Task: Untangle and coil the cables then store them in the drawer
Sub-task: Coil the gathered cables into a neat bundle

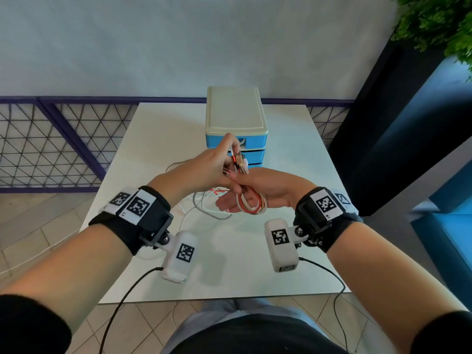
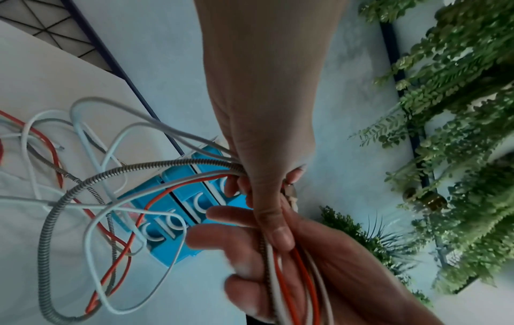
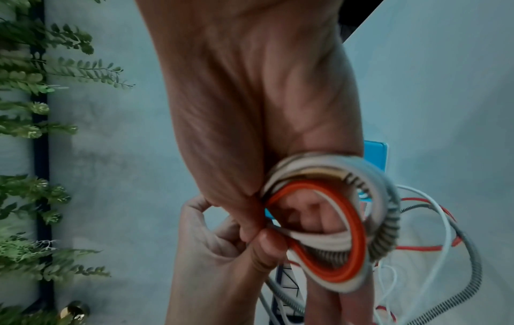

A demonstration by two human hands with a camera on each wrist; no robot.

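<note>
Cables (image 1: 251, 203) (red, white, grey) looped round the right hand (image 1: 258, 192), left hand (image 1: 204, 167) pinching their plug ends (image 1: 238, 162) above the worktop (image 1: 293, 175), before the drawer unit (image 1: 236, 118).

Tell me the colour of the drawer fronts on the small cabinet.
Bright blue, with white handles; the drawer fronts show best in the left wrist view.

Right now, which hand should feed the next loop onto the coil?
Left. The left hand already pinches the loose cable ends above the coil, and the slack trails from its grip onto the table. The right hand is wrapped by the coil, so it serves as the former.
</note>
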